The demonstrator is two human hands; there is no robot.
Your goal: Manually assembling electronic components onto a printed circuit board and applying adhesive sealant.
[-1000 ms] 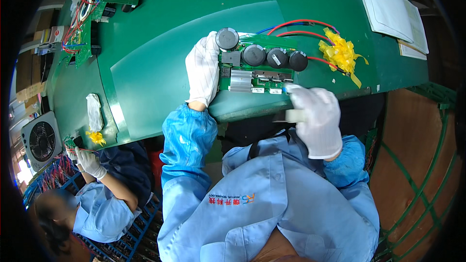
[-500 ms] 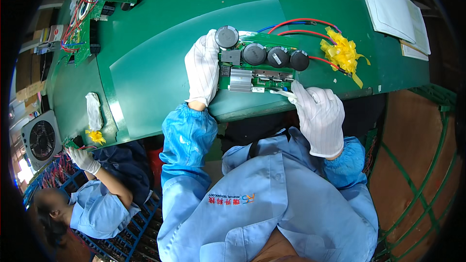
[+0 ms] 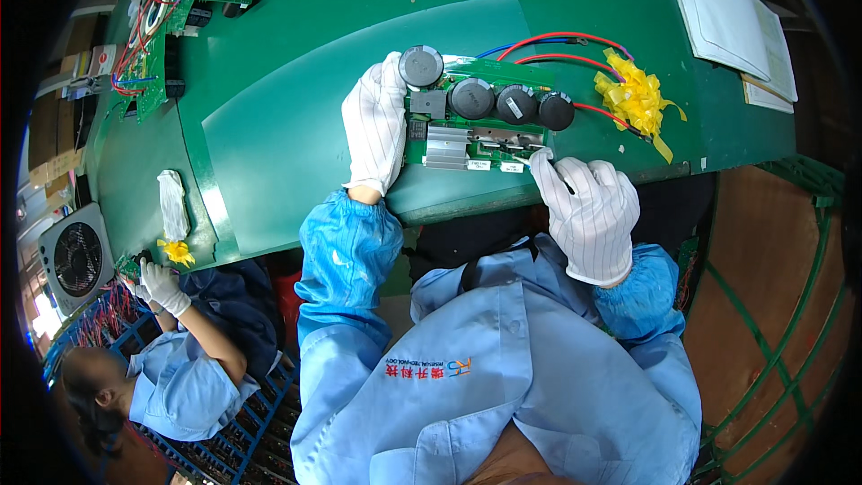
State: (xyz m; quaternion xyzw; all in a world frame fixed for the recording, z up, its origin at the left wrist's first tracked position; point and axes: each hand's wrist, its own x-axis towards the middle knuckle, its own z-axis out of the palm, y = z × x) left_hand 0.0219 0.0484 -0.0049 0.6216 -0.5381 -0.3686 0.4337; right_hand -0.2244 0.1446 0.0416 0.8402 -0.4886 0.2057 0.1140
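A green circuit board lies near the table's front edge, carrying several black round capacitors and a silver finned heatsink. My left hand, in a white striped glove, grips the board's left side, fingers by the upper-left capacitor. Two small white labels, one of them the right label, sit along the near edge. My right hand, gloved too, has bent fingers and its fingertips at the board's near right corner. A thin pale tip shows at those fingertips; I cannot make out what it is.
Red and blue wires run from the board to a yellow ribbon bundle. Papers lie at the far right. More wired boards stand at the left, near a white glove and a fan. A co-worker sits at lower left.
The pale piece near my right fingertips has shifted, and a second white label now shows flat beside the first. My right hand has turned slightly; my left hand stays put.
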